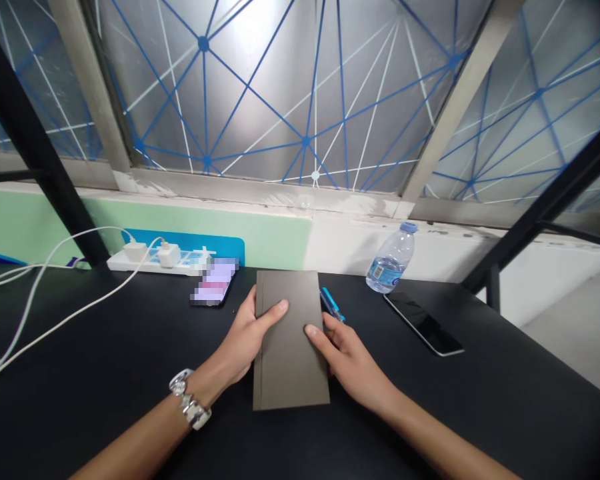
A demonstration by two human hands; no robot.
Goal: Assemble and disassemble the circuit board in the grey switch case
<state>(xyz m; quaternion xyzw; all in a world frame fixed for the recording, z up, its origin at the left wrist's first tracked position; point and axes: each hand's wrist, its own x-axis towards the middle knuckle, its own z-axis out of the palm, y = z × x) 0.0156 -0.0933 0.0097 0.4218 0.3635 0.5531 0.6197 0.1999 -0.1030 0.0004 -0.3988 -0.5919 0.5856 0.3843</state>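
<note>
A closed notebook (pixel 291 360) with a plain grey-brown cover is held upright-facing in front of me, above the black table. My left hand (pixel 245 337) grips its left edge, thumb lying across the cover and the other fingers hidden behind. On the right edge, my right hand (pixel 347 353) holds it too, thumb tip pressed on the cover. Just past the notebook's right side lie blue pens (pixel 334 305), partly hidden by it. A metal wristwatch or bracelet is on my left wrist.
On the black table (pixel 130 360), a blurred-screen phone (pixel 215 283) lies left, near a white power strip (pixel 180 263) with plugs and trailing cables. A water bottle (pixel 391 260) leans by the wall; a dark-screened phone or tablet (pixel 425 325) lies right. Black frame bars slant at both sides.
</note>
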